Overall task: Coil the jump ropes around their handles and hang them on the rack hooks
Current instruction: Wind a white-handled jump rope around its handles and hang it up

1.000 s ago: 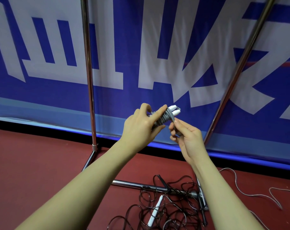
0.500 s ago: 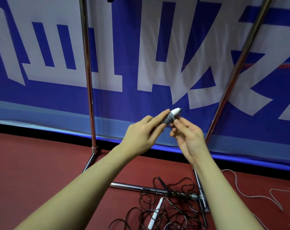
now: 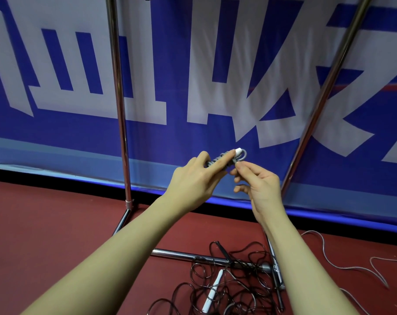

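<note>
A grey jump rope [image 3: 238, 153] is coiled tightly round its white handles, with a small loop sticking out at the white tip. My left hand [image 3: 199, 178] grips the coiled bundle, index finger stretched along it. My right hand [image 3: 256, 185] pinches the rope end just below the loop, its palm turned toward me. Both hands are at chest height in front of the metal rack [image 3: 121, 133]. No rack hooks are in view.
On the red floor lies a tangle of black jump ropes [image 3: 227, 285] with a white handle [image 3: 212, 292] over the rack's base bar [image 3: 177, 254]. A pale grey rope [image 3: 343, 267] trails at the right. A blue and white banner [image 3: 193, 76] hangs behind.
The coiled bundle has tilted flatter, and a small rope loop now shows at the white tip. My right hand has shifted slightly right and lower under the tip.
</note>
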